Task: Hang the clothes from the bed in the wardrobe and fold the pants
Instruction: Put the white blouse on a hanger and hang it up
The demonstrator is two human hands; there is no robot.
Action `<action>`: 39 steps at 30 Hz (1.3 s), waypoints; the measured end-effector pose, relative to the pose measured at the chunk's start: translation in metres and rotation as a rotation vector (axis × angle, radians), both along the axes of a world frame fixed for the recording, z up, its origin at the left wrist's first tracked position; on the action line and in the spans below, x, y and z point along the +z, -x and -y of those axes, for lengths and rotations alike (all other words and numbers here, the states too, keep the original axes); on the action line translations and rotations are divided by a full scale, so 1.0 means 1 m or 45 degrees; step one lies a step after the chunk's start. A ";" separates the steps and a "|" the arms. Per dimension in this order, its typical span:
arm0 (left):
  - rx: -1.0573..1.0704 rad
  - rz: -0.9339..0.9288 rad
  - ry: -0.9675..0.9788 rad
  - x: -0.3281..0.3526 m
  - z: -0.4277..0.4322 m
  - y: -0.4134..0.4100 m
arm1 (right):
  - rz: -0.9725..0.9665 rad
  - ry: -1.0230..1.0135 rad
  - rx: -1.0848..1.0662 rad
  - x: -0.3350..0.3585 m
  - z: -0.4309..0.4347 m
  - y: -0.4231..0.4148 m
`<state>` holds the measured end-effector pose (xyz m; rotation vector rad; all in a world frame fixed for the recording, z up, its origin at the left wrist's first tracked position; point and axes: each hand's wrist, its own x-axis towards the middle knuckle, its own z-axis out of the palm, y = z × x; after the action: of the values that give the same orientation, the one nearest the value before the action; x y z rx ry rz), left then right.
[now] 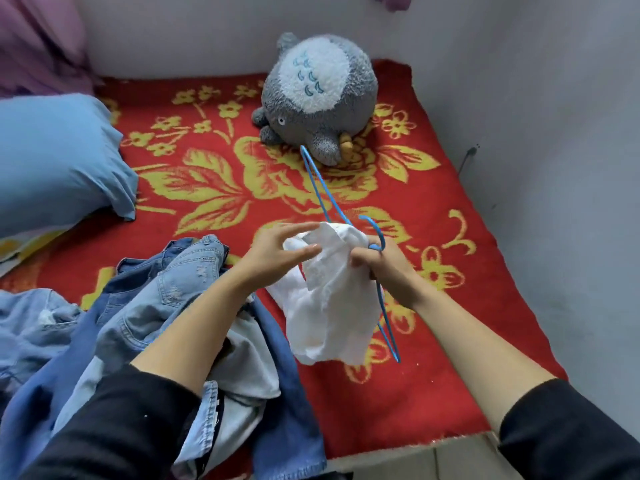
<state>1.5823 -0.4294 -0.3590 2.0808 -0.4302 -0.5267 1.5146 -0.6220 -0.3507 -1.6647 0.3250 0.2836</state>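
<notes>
A thin blue wire hanger (320,188) is held above the bed, its far end reaching toward the plush toy. My right hand (384,263) grips the hanger near its hook. A white garment (329,306) hangs from the hanger and droops over the blanket. My left hand (277,249) touches the top of the white garment, its fingers extended. A heap of denim clothes (156,306) in light and dark blue lies at the lower left of the bed, under my left forearm.
A red blanket with yellow flowers (433,393) covers the bed. A grey plush toy (318,95) sits by the far wall. A blue pillow (55,157) lies at left, purple fabric (38,39) behind it. White walls close in the back and right.
</notes>
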 end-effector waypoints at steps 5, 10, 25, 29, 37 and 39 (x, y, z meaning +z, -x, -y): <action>-0.061 -0.271 0.136 0.059 0.020 0.008 | 0.050 -0.035 0.087 0.067 0.015 0.001; -0.086 -0.082 0.154 0.102 0.026 0.013 | 0.162 -0.006 0.212 0.118 0.033 0.007; 0.131 -0.207 0.942 0.225 0.051 0.010 | 0.547 0.819 -0.216 0.145 0.033 -0.009; 0.152 -0.191 1.019 0.246 0.030 0.001 | 0.398 0.862 -0.310 0.147 0.045 -0.010; 0.455 0.275 0.477 0.205 -0.004 -0.025 | 0.438 0.893 -0.333 0.157 0.064 -0.017; 0.554 0.388 0.442 0.197 -0.003 -0.026 | 0.446 0.914 -0.301 0.166 0.065 -0.019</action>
<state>1.6080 -0.4263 -0.1623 1.8408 -0.2098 0.1187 1.5334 -0.6868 -0.1842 -2.3066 0.3768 -0.3456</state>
